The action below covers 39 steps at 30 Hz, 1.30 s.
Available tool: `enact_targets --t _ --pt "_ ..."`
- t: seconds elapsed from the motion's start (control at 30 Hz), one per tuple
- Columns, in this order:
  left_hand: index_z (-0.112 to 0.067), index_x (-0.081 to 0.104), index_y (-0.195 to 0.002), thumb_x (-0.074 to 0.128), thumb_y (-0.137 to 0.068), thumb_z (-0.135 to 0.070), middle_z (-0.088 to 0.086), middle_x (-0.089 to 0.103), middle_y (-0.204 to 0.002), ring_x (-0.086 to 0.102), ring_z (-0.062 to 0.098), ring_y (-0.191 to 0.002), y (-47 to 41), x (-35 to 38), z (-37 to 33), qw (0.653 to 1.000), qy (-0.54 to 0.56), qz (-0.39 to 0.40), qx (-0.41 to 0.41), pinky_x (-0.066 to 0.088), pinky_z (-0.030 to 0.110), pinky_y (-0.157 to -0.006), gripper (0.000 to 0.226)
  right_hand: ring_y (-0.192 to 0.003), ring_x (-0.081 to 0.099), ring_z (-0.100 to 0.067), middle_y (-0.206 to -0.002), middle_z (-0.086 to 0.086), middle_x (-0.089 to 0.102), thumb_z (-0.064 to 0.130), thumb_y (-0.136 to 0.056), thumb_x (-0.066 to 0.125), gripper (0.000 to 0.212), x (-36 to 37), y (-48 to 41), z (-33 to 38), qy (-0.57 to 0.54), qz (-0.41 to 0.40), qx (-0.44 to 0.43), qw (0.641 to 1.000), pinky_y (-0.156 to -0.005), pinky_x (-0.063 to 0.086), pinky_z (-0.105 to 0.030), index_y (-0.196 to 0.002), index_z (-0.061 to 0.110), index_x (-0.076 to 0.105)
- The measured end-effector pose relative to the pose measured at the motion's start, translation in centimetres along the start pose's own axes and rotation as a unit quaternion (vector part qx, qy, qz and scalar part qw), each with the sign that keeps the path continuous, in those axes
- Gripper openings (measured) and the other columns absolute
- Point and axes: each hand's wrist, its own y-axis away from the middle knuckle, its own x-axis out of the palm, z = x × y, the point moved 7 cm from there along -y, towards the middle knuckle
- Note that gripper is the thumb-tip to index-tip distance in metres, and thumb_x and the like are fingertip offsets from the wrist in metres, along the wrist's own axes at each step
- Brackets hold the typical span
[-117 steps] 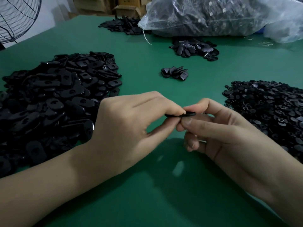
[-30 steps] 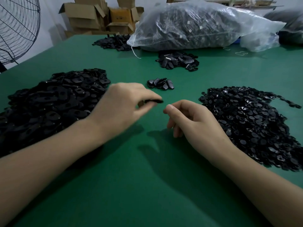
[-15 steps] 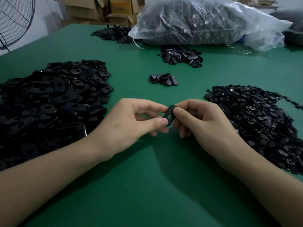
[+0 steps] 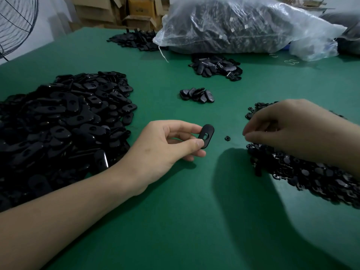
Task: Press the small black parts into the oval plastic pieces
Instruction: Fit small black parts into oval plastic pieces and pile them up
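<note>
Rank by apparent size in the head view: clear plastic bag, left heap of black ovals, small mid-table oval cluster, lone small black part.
1-2. Left heap of black oval plastic pieces and clear plastic bag: alike; the heap is nearer, so unranked.
3. Small cluster of black ovals.
4. Lone small black part.

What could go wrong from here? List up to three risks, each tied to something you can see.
1. The left hand pinches the oval piece by one edge only; pressing could twist it loose.
2. The right hand works at the dense pile of small parts; it might lift two at once.
3. The stray part beside that pile could be brushed away.
</note>
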Motion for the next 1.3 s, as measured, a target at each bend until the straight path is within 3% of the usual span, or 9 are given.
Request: enact_targets --t 0.07,0.17,0.43,0.6,0.73,0.83,0.9,1.07,1.3 --pt "-0.011 0.075 -0.108 0.075 -0.090 -0.004 0.006 0.079 -0.088 0.079 0.020 -0.084 -0.1 -0.1 -0.1 1.000 0.010 -0.009 0.002 0.059 0.021 -0.070 0.020 -0.067 0.062 0.008 -0.070 0.023 0.067 0.045 -0.084 0.071 0.001 0.0 -0.5 0.6 0.068 -0.008 -0.012 0.998 -0.070 0.054 -0.020 -0.085 0.044 0.072" --pt "-0.011 0.075 -0.107 0.075 -0.090 -0.004 0.006 0.079 -0.087 0.079 0.020 -0.084 0.0 -0.3 -0.2 1.000 0.024 -0.019 0.001 0.059 0.020 -0.069 0.019 -0.074 0.063 0.000 -0.077 0.022 0.068 0.045 -0.087 0.073 0.015 0.4 -1.2 1.6 0.101 -0.007 -0.023 0.995 -0.078 0.059 -0.035 -0.100 0.038 0.074" --pt "-0.013 0.076 -0.102 0.074 -0.089 -0.002 0.004 0.079 -0.085 0.079 0.019 -0.084 0.1 -0.3 -0.5 0.999 0.037 -0.021 0.001 0.061 0.022 -0.072 0.017 -0.071 0.063 -0.003 -0.075 0.022 0.069 0.039 -0.083 0.079 0.004 2.0 -2.6 2.9 0.124 0.011 -0.043 0.991 -0.061 0.050 -0.026 -0.084 0.037 0.076" --pt "-0.011 0.075 -0.105 0.077 -0.086 0.000 0.000 0.078 -0.081 0.078 0.018 -0.086 0.1 -0.4 -0.5 0.999 0.037 -0.027 0.001 0.059 0.020 -0.071 0.023 -0.074 0.063 -0.006 -0.076 0.020 0.067 0.034 -0.090 0.071 0.006 2.5 -2.6 2.5 0.112 -0.019 -0.052 0.992 -0.066 0.051 -0.027 -0.089 0.034 0.077" --pt "-0.010 0.074 -0.109 0.078 -0.085 -0.001 0.001 0.079 -0.086 0.078 0.018 -0.086 -0.1 -0.6 -0.4 0.998 0.042 -0.035 0.003 0.059 0.020 -0.070 0.026 -0.068 0.065 0.000 -0.074 0.015 0.073 0.032 -0.094 0.070 0.009 2.1 -1.5 1.4 -0.143 -0.131 -0.021 0.981 -0.060 0.046 -0.009 -0.089 0.029 0.077" --pt "-0.012 0.074 -0.109 0.077 -0.087 -0.002 0.002 0.080 -0.089 0.078 0.018 -0.086 -0.1 -0.6 -0.5 0.998 0.041 -0.040 0.011 0.058 0.019 -0.069 0.024 -0.064 0.065 -0.004 -0.081 0.005 0.077 0.025 -0.096 0.068 0.010 3.4 -0.8 1.4 -0.392 -0.137 0.013 0.910 -0.058 0.050 -0.016 -0.093 0.022 0.077" --pt "-0.014 0.075 -0.107 0.076 -0.088 -0.004 0.003 0.080 -0.092 0.078 0.017 -0.085 -0.1 -0.7 -0.5 0.998 0.044 -0.046 0.018 0.057 0.019 -0.068 0.022 -0.066 0.063 -0.009 -0.082 -0.002 0.077 0.022 -0.094 0.070 0.009 4.6 -0.7 2.0 -0.481 -0.127 0.017 0.868 -0.059 0.051 -0.022 -0.094 0.017 0.077" --pt "-0.014 0.077 -0.103 0.076 -0.088 -0.007 0.002 0.080 -0.093 0.078 0.016 -0.083 -0.2 -0.9 -0.5 0.996 0.060 -0.055 0.026 0.056 0.017 -0.067 0.017 -0.065 0.060 -0.011 -0.078 -0.005 0.074 0.033 -0.079 0.075 0.020 5.4 -0.8 2.6 -0.566 -0.137 0.006 0.813 -0.061 0.051 -0.023 -0.085 0.015 0.078" --pt "-0.014 0.078 -0.097 0.076 -0.085 -0.012 0.004 0.080 -0.090 0.078 0.016 -0.082 -0.2 -0.6 -0.5 0.997 0.061 -0.045 0.022 0.057 0.019 -0.065 0.012 -0.067 0.059 -0.013 -0.082 -0.008 0.075 0.030 -0.083 0.071 0.023 6.0 -0.3 2.1 -0.600 -0.141 0.011 0.787 -0.064 0.051 -0.023 -0.092 0.010 0.077"
